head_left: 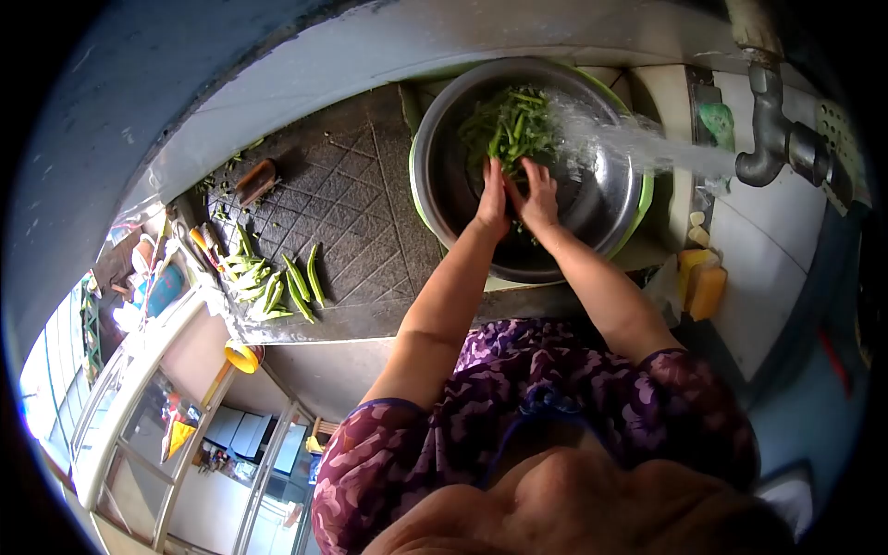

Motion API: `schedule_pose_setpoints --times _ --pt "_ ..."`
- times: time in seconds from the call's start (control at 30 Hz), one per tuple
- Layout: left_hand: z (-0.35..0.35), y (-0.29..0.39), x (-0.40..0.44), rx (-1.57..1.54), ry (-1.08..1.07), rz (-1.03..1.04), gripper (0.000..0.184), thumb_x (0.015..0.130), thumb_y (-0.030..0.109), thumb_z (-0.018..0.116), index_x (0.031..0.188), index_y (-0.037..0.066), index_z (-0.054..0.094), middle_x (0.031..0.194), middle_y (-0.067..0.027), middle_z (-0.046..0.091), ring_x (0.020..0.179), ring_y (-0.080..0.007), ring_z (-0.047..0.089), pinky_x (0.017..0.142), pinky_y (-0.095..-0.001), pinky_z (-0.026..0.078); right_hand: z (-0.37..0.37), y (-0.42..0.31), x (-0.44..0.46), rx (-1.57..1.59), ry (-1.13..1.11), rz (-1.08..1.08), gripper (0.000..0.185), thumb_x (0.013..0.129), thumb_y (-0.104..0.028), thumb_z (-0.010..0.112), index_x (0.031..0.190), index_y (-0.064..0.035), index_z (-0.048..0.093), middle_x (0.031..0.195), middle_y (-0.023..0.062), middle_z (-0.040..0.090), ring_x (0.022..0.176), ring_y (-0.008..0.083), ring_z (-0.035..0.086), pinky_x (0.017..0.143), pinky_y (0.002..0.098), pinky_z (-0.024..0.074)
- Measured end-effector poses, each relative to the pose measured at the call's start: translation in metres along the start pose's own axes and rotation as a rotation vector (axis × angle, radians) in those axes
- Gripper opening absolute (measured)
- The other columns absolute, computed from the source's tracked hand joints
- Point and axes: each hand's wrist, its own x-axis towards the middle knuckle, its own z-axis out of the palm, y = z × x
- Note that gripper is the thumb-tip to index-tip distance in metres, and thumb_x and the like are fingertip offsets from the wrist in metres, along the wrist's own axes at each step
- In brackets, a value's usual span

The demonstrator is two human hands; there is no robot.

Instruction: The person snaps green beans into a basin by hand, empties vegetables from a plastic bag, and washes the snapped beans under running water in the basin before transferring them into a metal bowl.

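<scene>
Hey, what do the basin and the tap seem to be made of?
The basin looks like smooth stainless steel, judging by its silvery glare inside. The tap is probably metal, dull grey with soft highlights; which metal is unclear.

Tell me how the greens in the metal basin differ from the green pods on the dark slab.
The greens sit where running water splashes; the pods lie away from it.
The greens are bunched together, by the left hand and right hand; the pods are spread more loosely, with no hand near.
Both are green and show long, slender pieces.
</scene>
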Motion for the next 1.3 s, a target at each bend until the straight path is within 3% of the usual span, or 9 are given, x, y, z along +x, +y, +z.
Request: schedule_pose_setpoints --times 0.13,0.37,0.5,0.63,0.73,0.83,0.97,1.17,1.3 --pt "-0.014 0.021 0.008 -0.344 -0.118 -0.368 0.061 0.091 0.061 0.039 0.113 0.007 0.058 0.111 -0.0112 0.06 0.1 -0.0277 0.057 0.093 -0.0421 0.045 -0.02 -0.052 -0.012 0.022 0.007 -0.138 0.026 0.08 -0.016 0.064 0.106 -0.0148 0.059 0.104 0.0109 0.055 0.096 0.0328 0.053 0.081 0.0433 0.0421" --pt "-0.002 0.024 0.009 0.037 0.056 -0.021 0.036 0.098 0.039 0.038 0.127 0.018 0.044 0.132 -0.0078 0.042 0.122 -0.0293 0.042 0.093 -0.0442 0.045 -0.011 -0.017 0.063 -0.295 0.111 -0.11 0.024 0.086 -0.024 0.058 0.11 -0.0203 0.06 0.115 0.0056 0.054 0.11 0.031 0.049 0.089 0.0463 0.0381" --pt "0.003 0.061 -0.001 1.393 0.225 0.361 0.05 0.084 0.034 0.061 0.127 0.016 0.042 0.125 -0.0196 0.04 0.115 -0.0409 0.041 0.087 -0.047 0.046 -0.033 -0.002 0.116 -0.304 0.022 -0.419 0.035 0.089 -0.024 0.055 0.124 -0.0199 0.055 0.128 0.0055 0.051 0.116 0.0296 0.047 0.093 0.0495 0.0398" --pt "0.011 0.09 0.027 1.608 0.213 0.76 0.088 0.069 0.039 0.074 0.141 0.018 0.03 0.135 -0.0194 0.035 0.122 -0.0395 0.038 0.097 -0.0485 0.039 -0.017 0.017 0.132 -0.303 -0.24 -0.21 0.043 0.088 -0.032 0.058 0.128 -0.0167 0.052 0.116 0.0131 0.061 0.109 0.0328 0.055 0.091 0.0433 0.0441" --pt "0.008 0.087 0.042 1.728 0.041 0.438 0.116 0.058 0.048 0.081 0.147 0.018 0.014 0.14 -0.0186 0.031 0.127 -0.0379 0.036 0.1 -0.051 0.037 0.004 0.036 0.129 -0.033 -0.397 -0.082 0.051 0.083 -0.038 0.062 0.127 -0.012 0.051 0.105 0.0186 0.064 0.1 0.0357 0.061 0.088 0.0389 0.0474" --pt "0.004 0.076 0.013 1.851 -0.07 0.22 0.124 0.054 0.055 0.081 0.148 0.016 0.01 0.143 -0.0208 0.027 0.129 -0.0408 0.033 0.1 -0.0526 0.037 -0.058 0.001 0.1 -0.062 -0.814 -0.015 0.055 0.081 -0.033 0.066 0.128 -0.0072 0.05 0.125 0.0208 0.054 0.12 0.0346 0.049 0.098 0.0447 0.0415" --pt "-0.009 0.026 -0.044 2.23 -0.119 0.431 0.137 0.051 0.067 0.077 0.149 0.009 0.0 0.15 -0.0238 0.011 0.132 -0.0512 0.021 0.099 -0.0658 0.03 -0.082 -0.002 0.004 -0.436 -0.659 -0.43 0.075 0.069 -0.038 0.077 0.132 -0.0104 0.046 0.152 0.007 0.012 0.141 0.0356 0.006 0.1 0.0712 0.0172" --pt "-0.018 0.023 0.019 2.103 -0.01 0.56 0.079 0.074 0.025 0.071 0.139 0.012 0.029 0.133 -0.0171 0.04 0.116 -0.0429 0.046 0.083 -0.0514 0.049 -0.048 0.025 0.037 -0.508 -0.498 -0.493 0.046 0.078 -0.013 0.059 0.123 -0.0215 0.053 0.131 0.0073 0.048 0.117 0.0357 0.047 0.087 0.0464 0.0473" --pt "-0.014 0.068 0.019 1.477 0.095 0.615 0.068 0.075 0.029 0.073 0.131 0.01 0.041 0.125 -0.0207 0.045 0.108 -0.0446 0.051 0.09 -0.0476 0.046 -0.068 -0.004 0.09 -0.116 -0.622 0.101 0.05 0.083 -0.03 0.066 0.128 -0.0134 0.049 0.128 0.008 0.052 0.106 0.0328 0.056 0.085 0.0389 0.0484"
